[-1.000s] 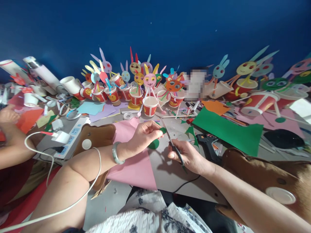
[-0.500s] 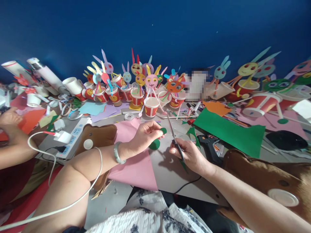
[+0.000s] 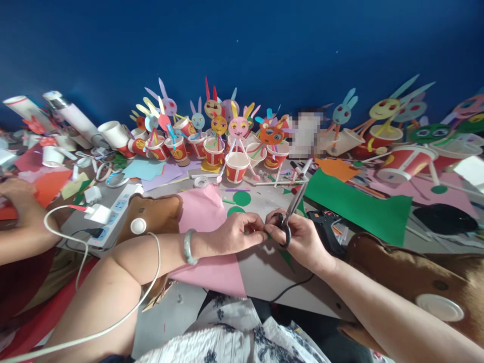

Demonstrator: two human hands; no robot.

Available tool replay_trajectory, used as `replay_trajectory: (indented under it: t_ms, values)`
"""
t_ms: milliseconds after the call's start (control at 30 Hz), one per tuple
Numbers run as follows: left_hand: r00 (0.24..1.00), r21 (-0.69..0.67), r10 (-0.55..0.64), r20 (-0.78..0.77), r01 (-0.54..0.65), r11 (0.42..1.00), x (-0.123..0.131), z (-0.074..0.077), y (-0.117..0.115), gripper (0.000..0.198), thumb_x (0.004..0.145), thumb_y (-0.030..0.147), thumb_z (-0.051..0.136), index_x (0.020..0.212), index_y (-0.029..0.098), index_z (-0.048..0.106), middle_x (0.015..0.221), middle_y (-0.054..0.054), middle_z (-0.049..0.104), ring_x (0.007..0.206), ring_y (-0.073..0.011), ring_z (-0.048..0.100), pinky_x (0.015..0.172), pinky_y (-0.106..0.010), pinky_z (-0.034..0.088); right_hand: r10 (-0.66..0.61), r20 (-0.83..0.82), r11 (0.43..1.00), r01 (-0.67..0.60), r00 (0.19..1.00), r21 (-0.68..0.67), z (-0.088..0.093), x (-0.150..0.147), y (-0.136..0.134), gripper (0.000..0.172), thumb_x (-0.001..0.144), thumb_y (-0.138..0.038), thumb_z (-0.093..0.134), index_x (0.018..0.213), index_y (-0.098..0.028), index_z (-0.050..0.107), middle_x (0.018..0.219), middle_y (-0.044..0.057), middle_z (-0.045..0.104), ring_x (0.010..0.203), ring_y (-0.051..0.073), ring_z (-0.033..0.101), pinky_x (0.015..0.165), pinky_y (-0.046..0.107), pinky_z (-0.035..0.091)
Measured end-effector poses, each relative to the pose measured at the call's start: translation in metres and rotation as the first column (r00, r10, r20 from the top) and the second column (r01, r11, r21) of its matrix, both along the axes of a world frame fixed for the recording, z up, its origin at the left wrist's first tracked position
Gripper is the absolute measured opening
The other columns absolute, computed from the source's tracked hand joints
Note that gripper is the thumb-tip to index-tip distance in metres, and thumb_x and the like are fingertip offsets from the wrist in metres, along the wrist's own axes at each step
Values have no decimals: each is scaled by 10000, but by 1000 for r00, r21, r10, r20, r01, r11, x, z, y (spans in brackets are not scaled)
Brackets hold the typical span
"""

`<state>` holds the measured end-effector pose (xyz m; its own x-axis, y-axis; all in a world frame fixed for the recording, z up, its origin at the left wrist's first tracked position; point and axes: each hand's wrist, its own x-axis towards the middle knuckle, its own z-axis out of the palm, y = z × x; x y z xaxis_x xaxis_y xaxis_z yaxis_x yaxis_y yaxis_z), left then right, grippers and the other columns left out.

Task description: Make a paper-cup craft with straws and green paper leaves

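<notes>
My right hand (image 3: pixel 302 242) has its fingers round the dark handles of a pair of scissors (image 3: pixel 296 204), whose blades point up and away. Close beside it, the fingertips of my left hand (image 3: pixel 242 233) are pinched on a small piece of green paper (image 3: pixel 268 235), most of which the fingers cover. The two hands nearly meet over the grey tabletop. Just beyond my left hand lie two green paper discs; the farther disc (image 3: pixel 242 198) shows whole, while the nearer disc (image 3: pixel 236 210) is partly hidden by the hand. A pink paper sheet (image 3: pixel 212 272) lies under my left forearm.
Red paper cups (image 3: pixel 237 166) with paper bunny faces line the back. A green sheet (image 3: pixel 363 206) and a black glue gun (image 3: pixel 328 229) lie right. At left are a power strip (image 3: pixel 117 206), a white cable (image 3: pixel 157 257) and another person's arm (image 3: pixel 22 217).
My left hand has set down a green disc beyond the other one and come nearer, to my right hand's fingertips. The scissors have tilted to the right.
</notes>
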<state>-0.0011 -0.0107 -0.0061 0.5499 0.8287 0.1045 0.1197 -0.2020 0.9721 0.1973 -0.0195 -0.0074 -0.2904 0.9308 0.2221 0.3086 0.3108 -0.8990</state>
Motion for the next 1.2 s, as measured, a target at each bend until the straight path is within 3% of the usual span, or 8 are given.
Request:
replay_trajectory:
  t_ms: [400,800,1200]
  values:
    - [997,55,62,53,-65,996,-2,-1,2,65,849,192,633,813,157,592,768,-11,640,741,-116,587,716,-245,476,2,9,996,-2,1000,91,-2,2,0,64,781,-157,631,729,-192,621,754,11,665,679,143,614,631,242,476]
    - [995,66,83,59,-87,994,-2,2,0,88,884,236,609,836,163,597,792,-21,651,750,-126,600,691,-243,483,19,18,991,-21,1000,130,3,1,0,62,789,-169,622,731,-191,619,748,7,673,649,128,615,602,225,478]
    - [988,63,107,114,-115,991,-3,-2,1,243,897,384,686,824,164,612,802,-25,662,759,-119,594,731,-262,469,-17,37,987,11,999,162,3,0,-1,56,786,-163,618,744,-196,600,720,-3,655,621,125,595,592,223,474]
